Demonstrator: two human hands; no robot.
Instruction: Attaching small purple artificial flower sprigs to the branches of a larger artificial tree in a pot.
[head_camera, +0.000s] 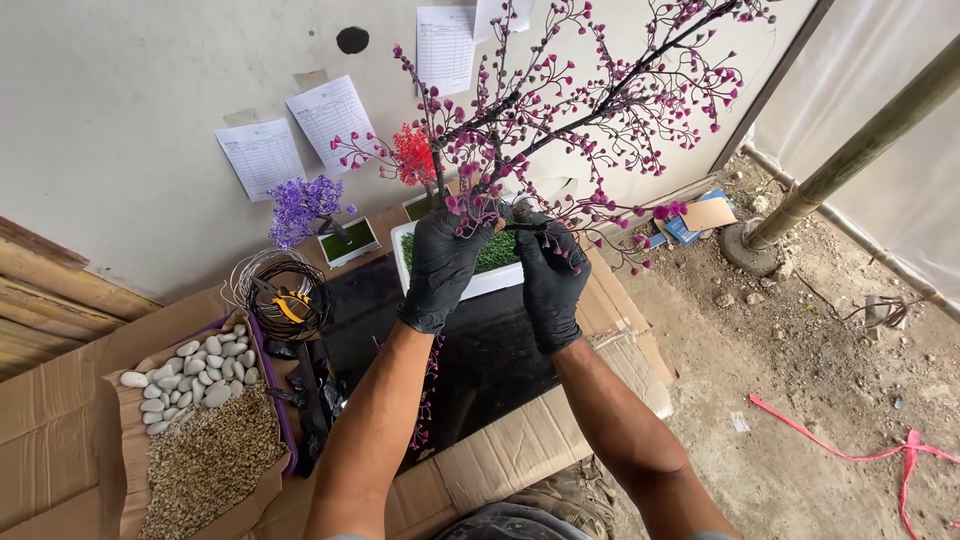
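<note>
Overhead, from the head camera, two black-gloved hands work a pink-bead tree (590, 110) standing in a white planter (490, 280) on cardboard (520, 440). Left hand (443, 265) has its fingers closed around the trunk base; right hand (552, 280) has its fingers curled on a low branch. Nearby stand a red tree (413, 155) and purple tree (303, 205); a wire coil (285, 290) and a pebble tray (205, 420) lie left.

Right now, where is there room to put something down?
The black mat is bare between the white planter and the cardboard's near edge. It is crowded left: wire coil, white stones, gravel. Both gloved hands, left hand and right hand, fill the planter's front.
</note>
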